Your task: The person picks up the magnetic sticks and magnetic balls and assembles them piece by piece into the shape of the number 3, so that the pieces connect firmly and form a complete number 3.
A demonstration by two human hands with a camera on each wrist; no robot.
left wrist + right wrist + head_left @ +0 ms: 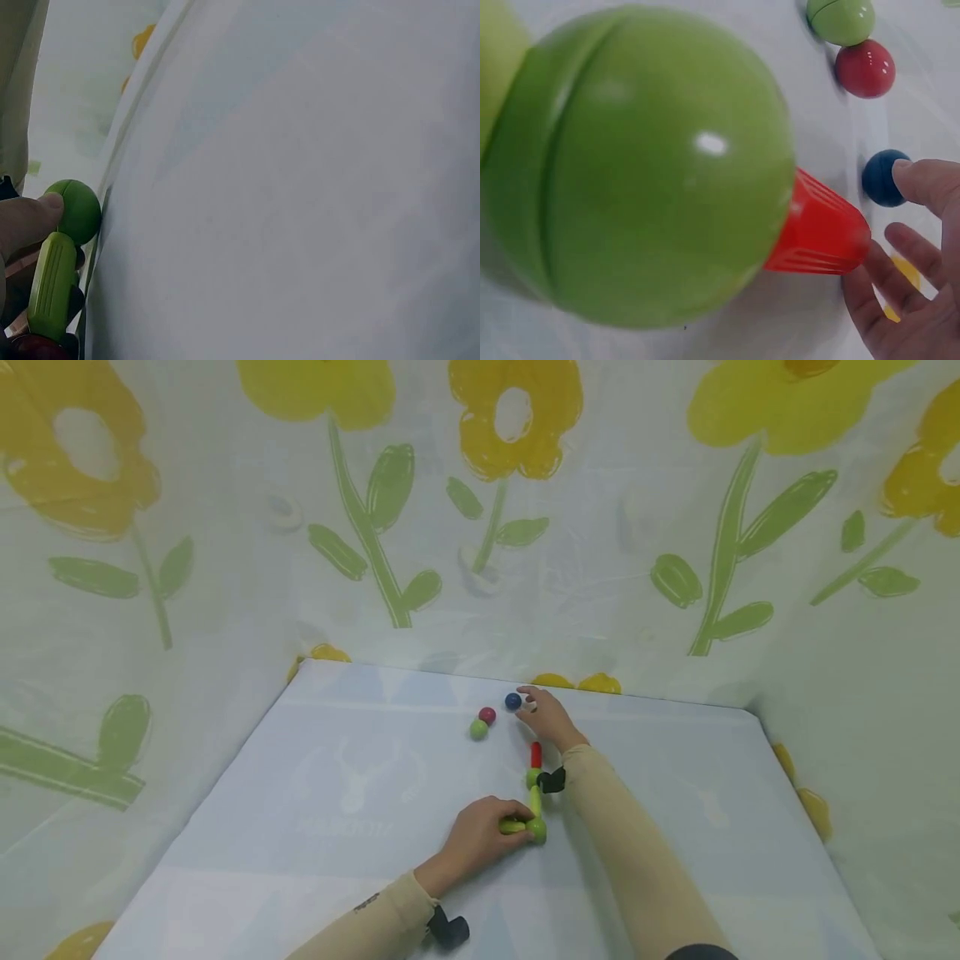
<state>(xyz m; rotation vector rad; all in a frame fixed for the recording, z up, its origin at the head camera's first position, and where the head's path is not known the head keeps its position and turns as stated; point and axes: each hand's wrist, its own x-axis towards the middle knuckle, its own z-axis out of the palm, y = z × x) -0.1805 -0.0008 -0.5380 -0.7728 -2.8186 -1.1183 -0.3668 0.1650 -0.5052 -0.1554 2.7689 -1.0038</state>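
Note:
My left hand (480, 835) pinches a chain of toy balls and rods at its near end, with the thumb on a green ball (79, 212). Beside that thumb is a short lime-green ribbed rod (51, 289); a dark red ball (37, 348) peeks out below, partly hidden by the hand. From the near ball, a yellow-green rod (536, 802) leads away to another green ball (652, 165) with a red rod (821, 229) on its far side. My right hand (550, 718) is at a dark blue ball (513, 701), fingers spread, thumb tip overlapping the ball (885, 178) in the right wrist view.
Left of the blue ball, a red ball (487, 716) and a light green ball (478, 729) lie side by side on the white table (337, 860). Behind the table's far edge hangs a flower-printed curtain (585, 568). My right forearm (630, 835) passes close beside the chain.

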